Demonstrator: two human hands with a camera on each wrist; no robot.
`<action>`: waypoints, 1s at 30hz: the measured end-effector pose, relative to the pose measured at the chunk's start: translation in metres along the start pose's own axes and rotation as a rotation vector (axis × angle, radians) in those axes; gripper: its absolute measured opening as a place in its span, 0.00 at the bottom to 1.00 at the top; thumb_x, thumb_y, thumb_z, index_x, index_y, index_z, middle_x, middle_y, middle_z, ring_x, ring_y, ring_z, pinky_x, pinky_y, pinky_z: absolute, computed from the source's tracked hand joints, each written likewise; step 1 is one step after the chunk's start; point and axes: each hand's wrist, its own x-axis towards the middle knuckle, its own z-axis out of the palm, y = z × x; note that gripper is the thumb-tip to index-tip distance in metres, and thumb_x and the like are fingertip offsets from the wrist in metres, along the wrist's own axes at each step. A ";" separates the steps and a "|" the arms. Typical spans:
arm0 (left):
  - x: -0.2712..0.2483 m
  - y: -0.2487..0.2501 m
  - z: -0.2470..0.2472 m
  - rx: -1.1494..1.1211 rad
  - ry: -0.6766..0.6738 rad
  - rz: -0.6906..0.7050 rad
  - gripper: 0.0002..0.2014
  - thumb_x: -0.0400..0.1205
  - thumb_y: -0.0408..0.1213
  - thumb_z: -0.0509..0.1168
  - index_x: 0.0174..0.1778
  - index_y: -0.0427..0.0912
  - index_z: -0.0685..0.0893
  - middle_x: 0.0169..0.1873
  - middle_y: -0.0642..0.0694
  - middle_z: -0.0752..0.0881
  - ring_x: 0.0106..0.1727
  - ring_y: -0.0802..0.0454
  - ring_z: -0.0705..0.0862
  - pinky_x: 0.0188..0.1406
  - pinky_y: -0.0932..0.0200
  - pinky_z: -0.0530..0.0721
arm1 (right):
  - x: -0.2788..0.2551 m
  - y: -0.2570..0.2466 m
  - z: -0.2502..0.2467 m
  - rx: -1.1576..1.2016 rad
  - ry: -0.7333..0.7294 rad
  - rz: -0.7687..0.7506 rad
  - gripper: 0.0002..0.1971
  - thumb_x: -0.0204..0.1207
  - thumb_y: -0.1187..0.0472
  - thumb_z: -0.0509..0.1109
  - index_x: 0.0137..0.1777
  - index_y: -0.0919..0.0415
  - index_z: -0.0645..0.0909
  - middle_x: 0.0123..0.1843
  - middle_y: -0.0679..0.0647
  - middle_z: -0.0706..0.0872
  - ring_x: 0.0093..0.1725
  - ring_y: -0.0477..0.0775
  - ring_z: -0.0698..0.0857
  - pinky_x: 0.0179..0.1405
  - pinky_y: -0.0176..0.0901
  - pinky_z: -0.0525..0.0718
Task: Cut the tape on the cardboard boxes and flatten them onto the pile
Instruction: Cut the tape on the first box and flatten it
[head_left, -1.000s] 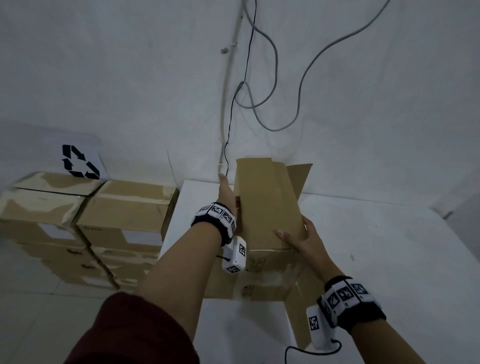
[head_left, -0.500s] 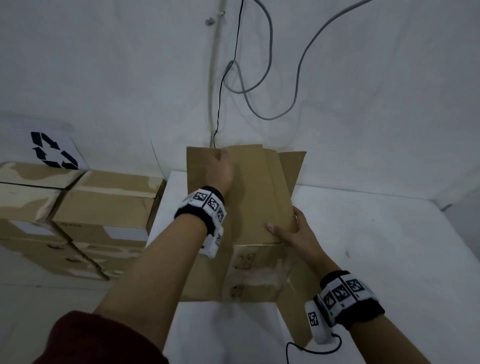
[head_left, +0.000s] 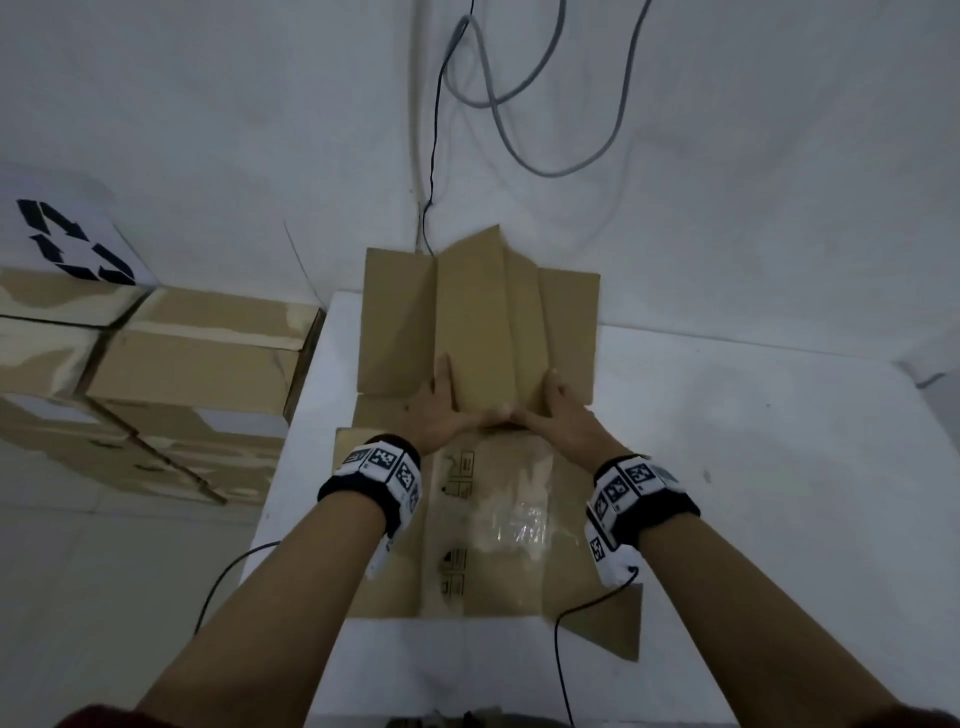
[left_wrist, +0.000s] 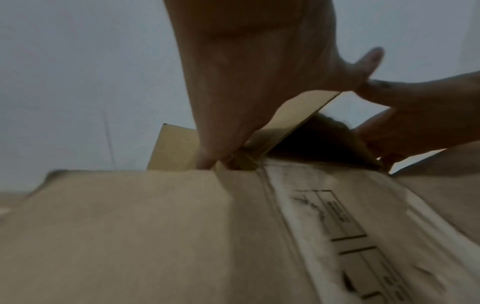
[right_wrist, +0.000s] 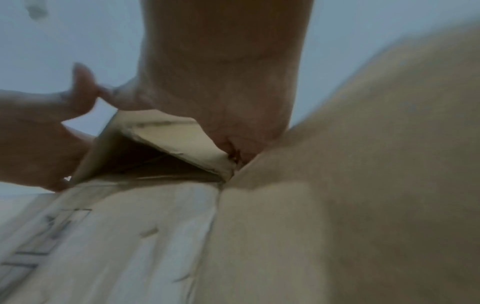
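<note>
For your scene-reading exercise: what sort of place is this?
Probably a recycling or packing corner of a storeroom: a recycling-symbol sign, stacked taped cardboard boxes, and bare cables on a plain white wall.

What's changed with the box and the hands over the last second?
The box has gone from standing half-open to nearly collapsed on the table, its middle panels still ridged up. The left hand came off the far side and down beside the right hand; both now press flat at the base of the ridge, thumbs meeting. The stacked boxes at left stayed put.
</note>
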 end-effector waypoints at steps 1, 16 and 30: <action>0.002 -0.013 0.001 -0.049 -0.051 -0.013 0.74 0.53 0.75 0.73 0.82 0.52 0.30 0.84 0.43 0.50 0.82 0.42 0.57 0.80 0.41 0.60 | 0.002 0.007 0.007 -0.024 -0.035 -0.009 0.68 0.57 0.14 0.57 0.87 0.57 0.39 0.88 0.57 0.52 0.84 0.61 0.61 0.81 0.58 0.64; -0.012 -0.121 0.053 0.026 0.508 -0.339 0.53 0.67 0.69 0.70 0.80 0.37 0.62 0.72 0.42 0.75 0.75 0.45 0.70 0.80 0.46 0.55 | 0.003 0.093 0.128 0.464 0.639 0.186 0.28 0.81 0.53 0.70 0.71 0.75 0.70 0.60 0.65 0.83 0.63 0.60 0.80 0.76 0.61 0.71; -0.023 -0.150 0.134 0.650 0.393 0.203 0.28 0.88 0.52 0.42 0.85 0.51 0.50 0.85 0.48 0.48 0.85 0.50 0.45 0.81 0.37 0.40 | -0.031 0.104 0.177 -0.293 0.380 -0.267 0.28 0.88 0.49 0.45 0.87 0.49 0.51 0.89 0.49 0.50 0.87 0.49 0.47 0.85 0.57 0.52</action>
